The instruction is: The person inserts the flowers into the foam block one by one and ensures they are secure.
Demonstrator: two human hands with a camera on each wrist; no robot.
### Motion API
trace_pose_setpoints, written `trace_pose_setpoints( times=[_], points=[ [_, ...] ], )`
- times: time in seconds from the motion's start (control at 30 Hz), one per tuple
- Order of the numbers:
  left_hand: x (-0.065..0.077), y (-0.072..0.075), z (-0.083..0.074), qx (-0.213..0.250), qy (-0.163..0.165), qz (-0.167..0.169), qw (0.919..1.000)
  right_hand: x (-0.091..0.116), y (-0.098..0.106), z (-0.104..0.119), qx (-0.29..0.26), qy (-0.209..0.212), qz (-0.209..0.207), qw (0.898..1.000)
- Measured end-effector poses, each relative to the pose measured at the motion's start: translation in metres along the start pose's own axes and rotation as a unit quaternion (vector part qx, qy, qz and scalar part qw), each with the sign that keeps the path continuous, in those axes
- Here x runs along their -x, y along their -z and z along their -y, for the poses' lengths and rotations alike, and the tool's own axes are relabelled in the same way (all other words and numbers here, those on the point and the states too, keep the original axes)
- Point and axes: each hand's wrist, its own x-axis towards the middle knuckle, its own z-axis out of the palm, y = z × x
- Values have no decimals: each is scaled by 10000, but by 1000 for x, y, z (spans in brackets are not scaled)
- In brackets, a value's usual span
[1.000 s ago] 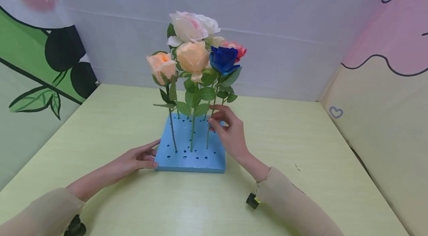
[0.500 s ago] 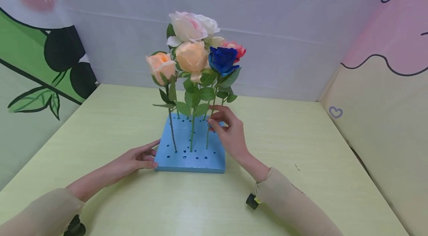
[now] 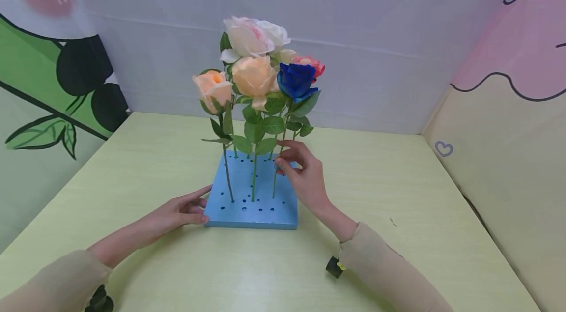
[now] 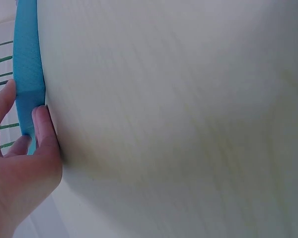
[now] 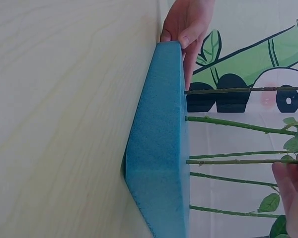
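Observation:
A blue foam board (image 3: 234,216) with holes lies on the table, artificial roses standing in it. My left hand (image 3: 174,216) grips its near left corner, thumb at the edge; in the left wrist view, the fingers (image 4: 47,129) lie along the board's side. My right hand (image 3: 307,174) pinches the green stem (image 3: 275,185) of the blue rose (image 3: 296,81) between thumb and fingers, above the board. The stem's lower end meets the board, as the right wrist view also shows. Beside it stand a peach rose (image 3: 254,76) and another peach rose (image 3: 213,92) at the left.
Behind these stand a pale pink rose (image 3: 247,37), a white rose (image 3: 274,33) and a coral-pink rose (image 3: 313,64), partly hidden. The pale wooden table (image 3: 376,179) meets a white cloth backdrop (image 3: 376,56) at the back. Cartoon-printed panels flank both sides.

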Motion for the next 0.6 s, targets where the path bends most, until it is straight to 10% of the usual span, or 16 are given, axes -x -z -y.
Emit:
trace_pose_setpoints(
  times=[0.4, 0.6],
  points=[
    [-1, 3, -2, -234, 10, 22, 9997, 4, 9, 2, 194, 73, 351, 9992],
    [9, 13, -18, -1135, -213, -35, 9933, 8, 33, 8, 722, 34, 772, 9944]
  ],
)
